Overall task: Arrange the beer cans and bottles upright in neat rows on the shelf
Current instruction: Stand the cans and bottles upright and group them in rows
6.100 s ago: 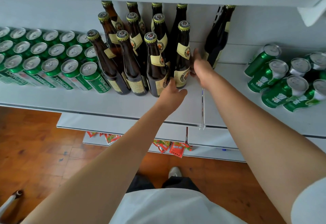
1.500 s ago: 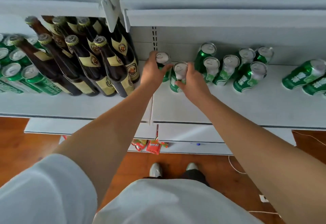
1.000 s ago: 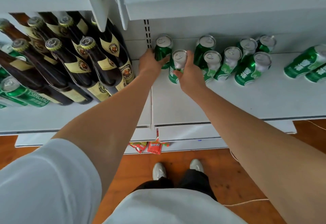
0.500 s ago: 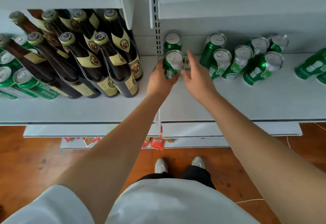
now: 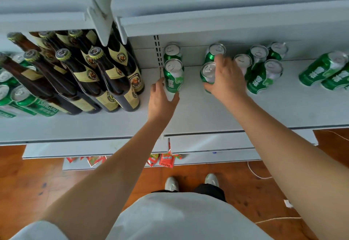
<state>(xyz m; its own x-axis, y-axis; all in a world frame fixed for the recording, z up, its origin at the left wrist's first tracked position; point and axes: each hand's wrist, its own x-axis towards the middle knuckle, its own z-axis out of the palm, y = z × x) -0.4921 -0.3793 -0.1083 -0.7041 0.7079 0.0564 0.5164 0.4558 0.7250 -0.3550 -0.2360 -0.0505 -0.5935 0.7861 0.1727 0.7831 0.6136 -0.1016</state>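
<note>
**White shelf, cans half sorted**

The white shelf [image 5: 217,113] stood over a wooden floor [image 5: 28,179], with brown bottles [image 5: 105,81] upright at its left end. The left hand [image 5: 160,100], fingers loose, rested at the base of the front can [image 5: 172,75], which stood before a second can [image 5: 172,51] by the slotted upright. The right hand [image 5: 226,77] curled round the loose can [image 5: 207,74] in the scattered group. Best, I judged, to lift it clear, then set it just beside the started row, tops level, without knocking its neighbours.
</note>
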